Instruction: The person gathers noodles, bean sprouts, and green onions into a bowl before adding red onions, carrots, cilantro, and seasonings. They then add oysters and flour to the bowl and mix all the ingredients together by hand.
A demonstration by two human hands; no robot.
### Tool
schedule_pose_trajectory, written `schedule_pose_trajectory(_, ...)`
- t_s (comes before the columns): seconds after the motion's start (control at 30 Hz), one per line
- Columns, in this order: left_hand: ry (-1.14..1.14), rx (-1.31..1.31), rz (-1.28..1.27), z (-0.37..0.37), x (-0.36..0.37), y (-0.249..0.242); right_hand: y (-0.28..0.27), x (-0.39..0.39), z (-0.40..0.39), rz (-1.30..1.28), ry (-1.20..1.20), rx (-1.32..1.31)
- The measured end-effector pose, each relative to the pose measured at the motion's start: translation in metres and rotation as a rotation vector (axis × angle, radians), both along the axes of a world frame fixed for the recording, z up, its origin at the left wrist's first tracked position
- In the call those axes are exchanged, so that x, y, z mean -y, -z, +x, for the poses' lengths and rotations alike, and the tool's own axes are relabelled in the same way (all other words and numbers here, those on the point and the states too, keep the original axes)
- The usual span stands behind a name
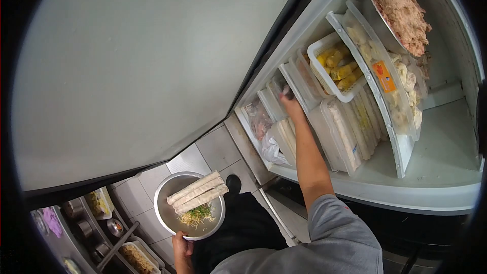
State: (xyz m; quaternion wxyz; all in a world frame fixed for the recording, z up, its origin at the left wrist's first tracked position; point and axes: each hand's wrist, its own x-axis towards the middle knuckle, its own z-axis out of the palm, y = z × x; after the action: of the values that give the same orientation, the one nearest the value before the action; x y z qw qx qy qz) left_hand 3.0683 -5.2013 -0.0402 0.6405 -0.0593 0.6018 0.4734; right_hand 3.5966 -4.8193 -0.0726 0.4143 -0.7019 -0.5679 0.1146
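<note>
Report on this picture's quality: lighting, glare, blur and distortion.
In the head view, the corners fall to black; in the head view, the fridge bows along its outer edge, probably wide-lens distortion; in the head view, one floor tile shines brighter than its neighbours; in the head view, the right hand looks soft, its grip unclear.

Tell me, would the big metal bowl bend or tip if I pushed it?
The metal bowl would likely keep its shape, since its shiny wall looks like stiff metal. It may tip, as the left hand holds it at one side of the rim. The pale rolls inside might slide out, because their ends reach the opposite rim.
</note>
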Motion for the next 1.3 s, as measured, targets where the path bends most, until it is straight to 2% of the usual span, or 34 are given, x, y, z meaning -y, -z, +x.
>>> schedule_pose_trajectory(0.03, 0.008, -0.003, 0.001, -0.003, 0.003, 0.004, -0.014, 0.004, -0.011, 0.006, -0.074, 0.139)
schedule_pose_trajectory(0.1, 0.008, -0.002, 0.002, -0.006, 0.01, 0.007, -0.033, 0.012, -0.028, -0.075, -0.083, 0.076)
schedule_pose_trajectory(0.17, 0.014, -0.003, 0.003, -0.002, 0.012, 0.0, -0.048, 0.021, -0.039, -0.169, -0.116, 0.13)
schedule_pose_trajectory(0.3, -0.067, 0.008, 0.044, -0.001, 0.016, -0.007, -0.011, 0.011, -0.016, 0.018, 0.019, 0.004)
schedule_pose_trajectory(0.43, -0.075, 0.033, 0.093, -0.014, 0.035, 0.008, 0.004, -0.012, 0.03, 0.095, 0.159, 0.056)
schedule_pose_trajectory(0.63, -0.114, -0.017, -0.022, -0.016, 0.046, 0.024, 0.003, -0.038, 0.038, 0.093, 0.105, 0.168)
schedule_pose_trajectory(0.77, -0.098, -0.041, -0.012, -0.006, 0.042, 0.029, -0.002, -0.04, 0.027, 0.075, 0.026, 0.235)
schedule_pose_trajectory(0.87, -0.059, -0.081, -0.023, -0.006, 0.043, 0.036, -0.009, -0.036, 0.019, -0.026, -0.033, 0.262)
schedule_pose_trajectory(0.93, -0.037, -0.051, -0.019, -0.007, 0.042, 0.038, -0.008, -0.037, 0.022, -0.225, -0.021, 0.247)
schedule_pose_trajectory(1.07, -0.028, -0.038, 0.009, -0.001, 0.03, 0.024, 0.001, -0.036, 0.014, -0.238, -0.005, 0.129)
schedule_pose_trajectory(1.13, -0.029, -0.035, 0.01, 0.002, 0.027, 0.016, 0.002, -0.022, 0.0, 0.024, 0.112, -0.05)
schedule_pose_trajectory(1.17, -0.028, -0.037, 0.013, 0.002, 0.027, 0.016, -0.003, -0.017, -0.002, 0.026, 0.113, -0.052)
schedule_pose_trajectory(1.2, -0.048, -0.038, 0.02, 0.002, 0.028, 0.018, -0.006, -0.013, -0.002, -0.032, -0.041, -0.039)
schedule_pose_trajectory(1.3, -0.072, -0.042, 0.031, 0.003, 0.031, 0.015, -0.031, 0.004, -0.009, -0.196, -0.229, -0.061)
